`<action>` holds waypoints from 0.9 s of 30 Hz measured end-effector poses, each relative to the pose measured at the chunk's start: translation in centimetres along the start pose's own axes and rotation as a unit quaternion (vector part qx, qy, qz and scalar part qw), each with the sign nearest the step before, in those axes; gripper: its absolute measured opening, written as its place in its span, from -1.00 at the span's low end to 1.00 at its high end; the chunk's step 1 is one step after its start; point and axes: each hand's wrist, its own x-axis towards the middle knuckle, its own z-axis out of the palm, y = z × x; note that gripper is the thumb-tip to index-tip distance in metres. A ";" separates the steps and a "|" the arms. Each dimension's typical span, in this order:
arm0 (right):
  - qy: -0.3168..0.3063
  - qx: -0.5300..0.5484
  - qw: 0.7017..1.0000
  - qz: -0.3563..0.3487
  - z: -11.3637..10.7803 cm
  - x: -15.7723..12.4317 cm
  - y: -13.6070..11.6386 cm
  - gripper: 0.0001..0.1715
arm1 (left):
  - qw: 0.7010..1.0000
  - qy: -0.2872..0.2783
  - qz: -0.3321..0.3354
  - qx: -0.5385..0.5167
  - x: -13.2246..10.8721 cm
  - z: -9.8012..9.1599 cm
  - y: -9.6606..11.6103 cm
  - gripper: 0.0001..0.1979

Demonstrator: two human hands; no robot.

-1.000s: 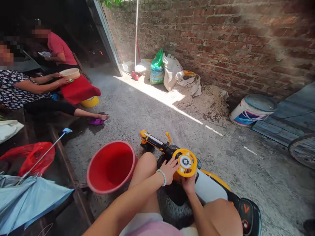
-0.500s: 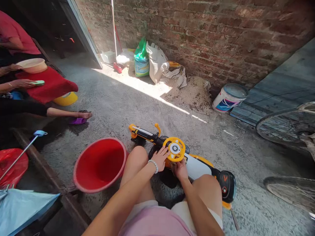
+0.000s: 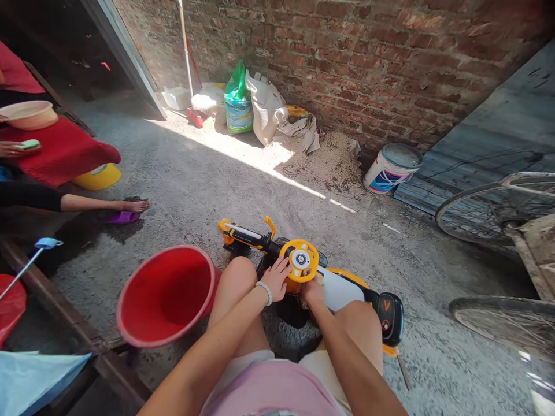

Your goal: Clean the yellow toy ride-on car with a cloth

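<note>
A yellow, black and white ride-on toy excavator (image 3: 344,292) stands on the concrete in front of my knees. Its yellow steering wheel (image 3: 299,261) faces up. My left hand (image 3: 276,278), with a beaded bracelet at the wrist, rests against the wheel's left rim, fingers stretched out. Just under the wheel's near side, my right hand (image 3: 311,293) is closed against the toy's body. Something small and pale shows beside its fingers, too little visible to name. The toy's arm (image 3: 247,236) reaches out to the left.
Left of my knee stands a red bucket (image 3: 169,294). A person's leg (image 3: 95,203) and purple slipper (image 3: 124,217) lie farther left. Sacks (image 3: 264,107) and spilled grain line the brick wall. A lidded paint bucket (image 3: 390,169) and a wheeled cart (image 3: 540,248) stand at right.
The view has turned slightly right, so the surroundings shift left. My right hand has moved a little under the wheel; my left hand stays on the rim.
</note>
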 end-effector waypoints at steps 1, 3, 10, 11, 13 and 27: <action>-0.017 -0.008 1.000 0.006 0.3 -0.6 0.1 -0.42 | 1.000 0.006 0.003 -0.003 0.0 0.1 -0.2 -0.14; -0.050 -0.020 0.999 0.010 0.8 -2.1 0.5 -0.40 | 1.000 0.015 0.009 -0.007 0.2 0.4 -0.5 -0.14; -0.104 -0.039 0.990 -0.085 1.9 -6.8 -0.1 -0.43 | 0.989 0.075 0.060 -0.113 0.1 0.8 -2.5 -0.21; -0.085 -0.046 0.989 -0.113 1.8 -7.1 -0.9 -0.40 | 0.982 0.107 0.061 -0.147 0.0 0.6 -2.9 -0.25; -0.039 -0.067 0.977 -0.201 1.5 -7.1 -3.2 -0.39 | 0.957 0.189 0.043 -0.217 -0.5 -0.1 -4.0 -0.34; 0.095 -0.174 0.905 -0.377 2.7 0.1 -9.8 -0.42 | 0.853 0.343 -0.155 -0.362 -2.1 -1.6 -8.0 -0.64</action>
